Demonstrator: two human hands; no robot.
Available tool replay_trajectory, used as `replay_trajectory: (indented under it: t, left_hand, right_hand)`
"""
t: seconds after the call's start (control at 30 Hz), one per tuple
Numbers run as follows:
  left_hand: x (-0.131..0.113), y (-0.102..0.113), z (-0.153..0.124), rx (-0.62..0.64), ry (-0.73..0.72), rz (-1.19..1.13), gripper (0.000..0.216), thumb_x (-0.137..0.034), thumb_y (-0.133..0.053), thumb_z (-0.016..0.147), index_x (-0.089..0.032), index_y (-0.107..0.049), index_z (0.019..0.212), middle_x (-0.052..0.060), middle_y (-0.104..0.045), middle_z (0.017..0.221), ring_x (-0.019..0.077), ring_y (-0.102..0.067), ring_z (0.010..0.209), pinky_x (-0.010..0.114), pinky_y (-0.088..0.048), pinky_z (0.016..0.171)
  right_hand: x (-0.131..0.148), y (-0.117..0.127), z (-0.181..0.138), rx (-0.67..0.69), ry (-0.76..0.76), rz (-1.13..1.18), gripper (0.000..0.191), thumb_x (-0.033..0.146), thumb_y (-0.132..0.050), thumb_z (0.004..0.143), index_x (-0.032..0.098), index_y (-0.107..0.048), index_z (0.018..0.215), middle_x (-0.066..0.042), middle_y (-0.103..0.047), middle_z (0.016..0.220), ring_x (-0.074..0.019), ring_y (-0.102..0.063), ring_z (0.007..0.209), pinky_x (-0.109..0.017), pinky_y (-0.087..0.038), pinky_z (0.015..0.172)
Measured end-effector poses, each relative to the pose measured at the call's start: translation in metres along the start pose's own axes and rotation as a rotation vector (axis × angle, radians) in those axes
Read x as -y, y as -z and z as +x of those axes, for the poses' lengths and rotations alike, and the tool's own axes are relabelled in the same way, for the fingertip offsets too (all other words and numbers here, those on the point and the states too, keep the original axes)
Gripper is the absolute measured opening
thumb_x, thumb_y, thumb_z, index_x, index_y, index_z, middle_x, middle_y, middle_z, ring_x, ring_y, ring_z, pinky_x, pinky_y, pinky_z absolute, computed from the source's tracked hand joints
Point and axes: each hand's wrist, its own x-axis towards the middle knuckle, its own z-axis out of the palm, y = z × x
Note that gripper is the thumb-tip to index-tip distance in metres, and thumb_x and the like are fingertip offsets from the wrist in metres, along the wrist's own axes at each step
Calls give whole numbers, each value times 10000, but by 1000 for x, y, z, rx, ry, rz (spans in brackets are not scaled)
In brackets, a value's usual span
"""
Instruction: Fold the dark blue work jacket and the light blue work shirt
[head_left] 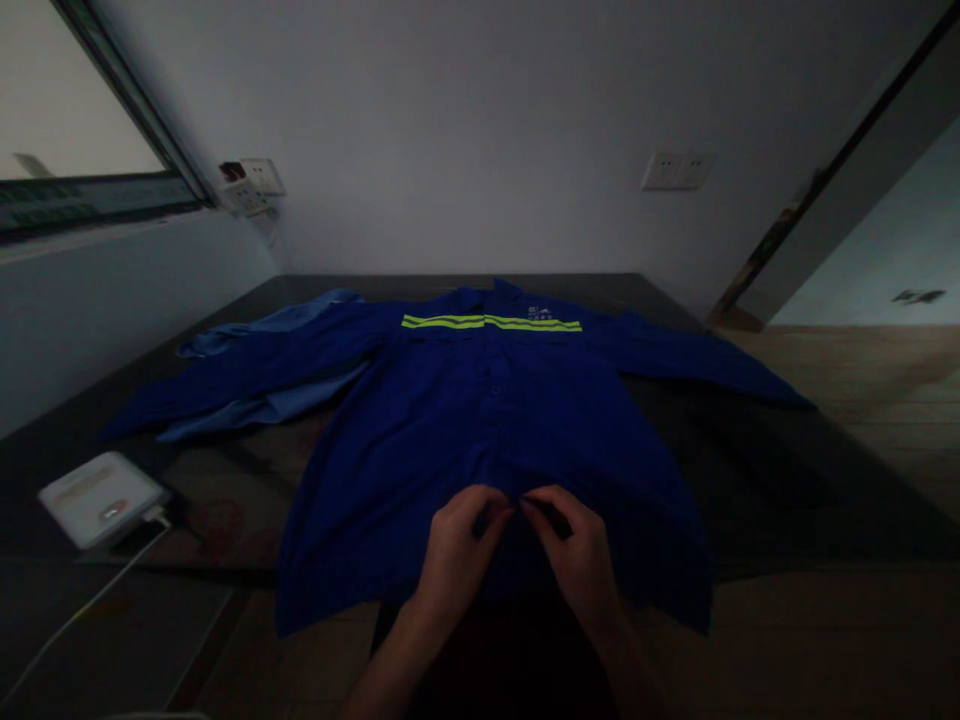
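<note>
Head view; clock face centred on the picture.

Royal-blue long-sleeved cloth work shirt (pixel 420 430) lies front up at centre on a dark, smooth-topped table (pixel 870 500). Collar at 12 o'clock, sleeves out toward 9 and 3, hem overhanging the near edge. Yellow-green reflective chest stripes (pixel 442 322) run level. The 9 o'clock sleeve rests over a light-blue cloth garment (pixel 300 400). White, rounded, square-faced box with a white cable (pixel 105 500) sits between 8 and 9.

Left hand (pixel 461 530), 6 o'clock: thumb and forefinger closed in a pinch on the shirt's lower front. Right hand (pixel 574 550), 5 o'clock: matching pinch, fingertips just beside the left's. Whether a button lies between them: cannot tell, too dark.

Judged step: working the front closure near the hem. Next move, by my reading, calls for keeping both front edges aligned and cloth slack while the fingertips work; a mismatched edge would skew the hem.
</note>
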Motion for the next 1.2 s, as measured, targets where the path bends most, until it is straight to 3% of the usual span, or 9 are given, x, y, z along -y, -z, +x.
replay_trajectory:
  t: [0.33,0.67,0.93,1.2]
  left_hand:
    - [-1,-4,-1,4,-31,16,51,-135,-597,805,-182,-605,787,-14,-643,750,125,-608,717,212,-448,680]
    - [-2,-5,-4,15,-10,86,75,-159,-549,836,-194,-554,769,-22,-628,729,124,-607,697,213,-431,650]
    - [0,-5,-3,-20,-134,136,100,-127,-515,853,-194,-556,789,-4,-607,738,136,-586,707,224,-433,645]
    - [4,-6,-4,-76,-168,88,78,-146,-533,873,-197,-591,859,17,-642,843,142,-609,801,237,-464,733]
  right_hand:
    - [3,5,3,-49,-55,55,158,297,-583,846,192,-688,790,-14,-601,728,-149,-569,686,-236,-448,626]
    - [4,8,4,-54,-89,110,176,311,-577,849,189,-686,785,-8,-605,715,-143,-574,662,-232,-450,599]
    - [3,-1,-2,-70,74,35,118,210,-571,856,217,-688,870,-29,-655,834,-165,-619,796,-273,-488,733]
    - [-3,-2,-3,-69,69,13,109,174,-571,842,214,-667,872,-31,-679,862,-172,-639,813,-283,-504,754]
